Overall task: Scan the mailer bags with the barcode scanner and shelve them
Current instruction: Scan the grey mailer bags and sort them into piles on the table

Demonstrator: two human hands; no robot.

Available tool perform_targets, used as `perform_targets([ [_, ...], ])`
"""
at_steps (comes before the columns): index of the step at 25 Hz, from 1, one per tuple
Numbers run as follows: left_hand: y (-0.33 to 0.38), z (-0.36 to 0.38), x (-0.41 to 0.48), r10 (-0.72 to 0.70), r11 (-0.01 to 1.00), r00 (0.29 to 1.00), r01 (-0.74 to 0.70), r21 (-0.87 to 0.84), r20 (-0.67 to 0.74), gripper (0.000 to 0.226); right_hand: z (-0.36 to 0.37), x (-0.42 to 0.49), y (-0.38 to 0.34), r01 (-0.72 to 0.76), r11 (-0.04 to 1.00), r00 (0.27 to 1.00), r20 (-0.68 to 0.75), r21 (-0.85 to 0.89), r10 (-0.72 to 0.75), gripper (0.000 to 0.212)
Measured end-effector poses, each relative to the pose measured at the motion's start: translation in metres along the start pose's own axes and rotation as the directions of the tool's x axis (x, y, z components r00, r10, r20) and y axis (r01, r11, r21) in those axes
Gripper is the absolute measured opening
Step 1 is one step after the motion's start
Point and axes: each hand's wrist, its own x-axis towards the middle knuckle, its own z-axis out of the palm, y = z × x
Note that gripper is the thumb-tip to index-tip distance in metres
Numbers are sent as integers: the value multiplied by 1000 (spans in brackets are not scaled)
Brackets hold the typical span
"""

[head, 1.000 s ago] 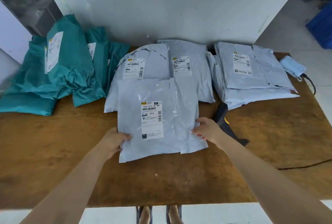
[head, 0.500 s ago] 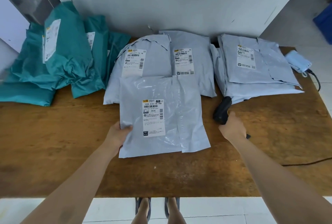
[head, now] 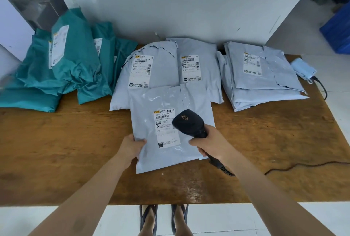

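A pale grey mailer bag [head: 164,103] lies flat on the wooden table [head: 66,150], its white barcode label [head: 165,127] facing up. My left hand [head: 130,147] grips the bag's lower left edge, thumb on top. My right hand [head: 210,144] grips the handle of a black barcode scanner [head: 187,123]. The scanner's head hovers over the right side of the label, pointing toward it. The scanner's cable [head: 295,166] trails off to the right across the table.
Two more grey mailers [head: 151,69] [head: 200,65] lie behind the held one, and a stack of grey mailers [head: 261,76] at the right. Teal mailers [head: 66,71] pile up at the back left. A blue face mask [head: 303,69] lies at the far right edge. A white wall stands behind.
My right hand left the bag, took the scanner from the table at the right, and brought it over the label. My left hand stayed on the bag's edge.
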Motion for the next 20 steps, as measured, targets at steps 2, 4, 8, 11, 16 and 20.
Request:
perform_targets([
  [2,-5,3,-3,5,1000,1000,-5,0,-2,30,12,-10,-6,-50,991,998,30,121,47,9],
  [4,-9,4,-5,10,1000,1000,-10,1,4,31,22,-19,-7,-130,960,991,64,246,118,6],
  [8,-14,4,-7,29,999,999,-30,19,33,29,33,-27,-10,-230,879,973,101,417,206,5],
  [11,-16,3,-7,51,997,998,-54,62,38,29,37,-28,-12,-228,884,973,72,409,218,3],
  [16,-17,2,-8,58,995,998,-61,79,39,30,39,-30,-11,-229,896,972,47,380,228,5],
  [20,-16,2,-11,45,997,997,-48,53,61,28,39,-30,-10,-229,896,972,42,380,230,6],
])
